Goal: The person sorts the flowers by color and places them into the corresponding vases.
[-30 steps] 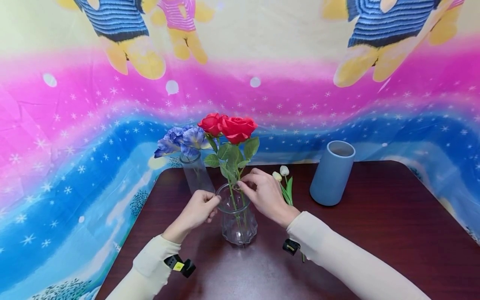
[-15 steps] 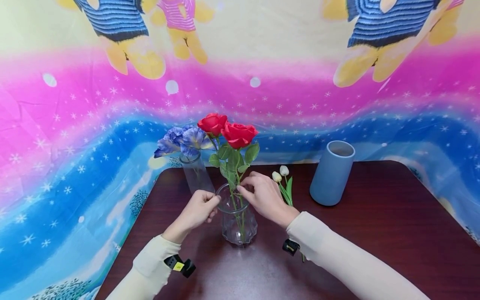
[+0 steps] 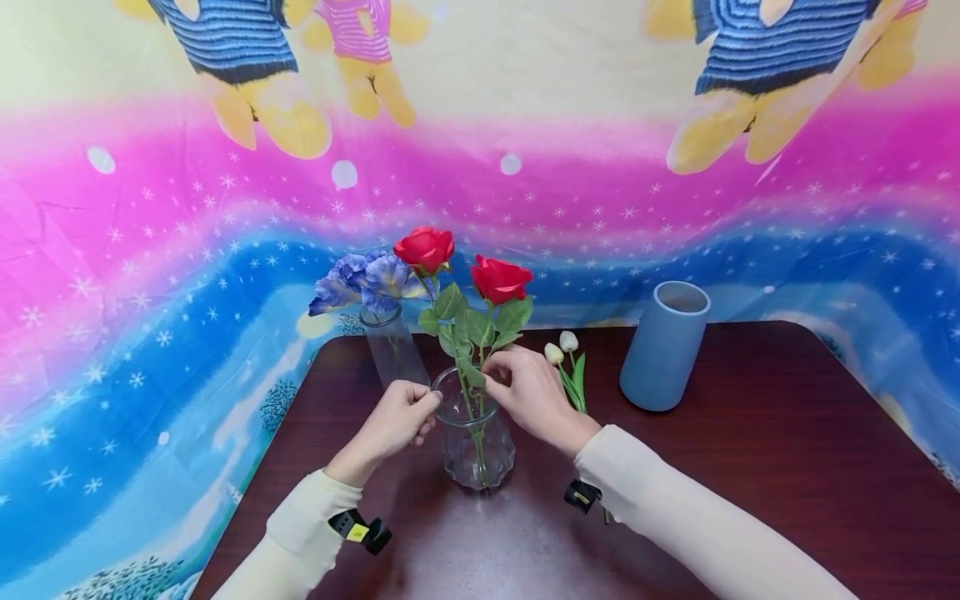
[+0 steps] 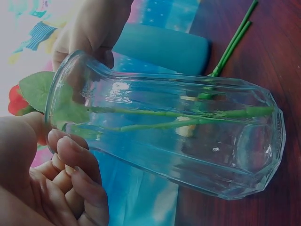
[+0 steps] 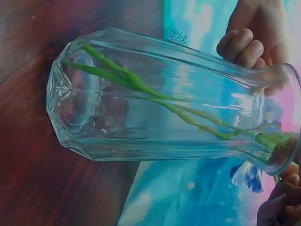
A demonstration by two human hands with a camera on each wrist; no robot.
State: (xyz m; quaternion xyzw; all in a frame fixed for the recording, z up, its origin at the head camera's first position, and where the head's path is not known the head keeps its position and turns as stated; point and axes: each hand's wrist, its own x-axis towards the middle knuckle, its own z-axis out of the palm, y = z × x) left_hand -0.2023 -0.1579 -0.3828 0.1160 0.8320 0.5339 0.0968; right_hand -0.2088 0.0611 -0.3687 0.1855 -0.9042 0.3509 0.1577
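A clear glass vase with a faceted base stands upright on the table. My left hand pinches the left side of its rim between thumb and curled fingers. Two red roses stand in it: one rose leans left, the other rose leans right. At the mouth's right side, my right hand pinches the right rose's stem just below the leaves. The fingertips are partly hidden by a leaf in the head view. Green stems cross inside the glass and reach down to its base in the right wrist view.
Behind the left hand stands a slim glass vase with blue-purple flowers. White tulips lie on the table, partly under the right forearm. A blue-grey vase stands at the back right.
The right rose has moved right and lower, parting from the left rose. My right hand has shifted slightly with it. The left hand stays at the rim.
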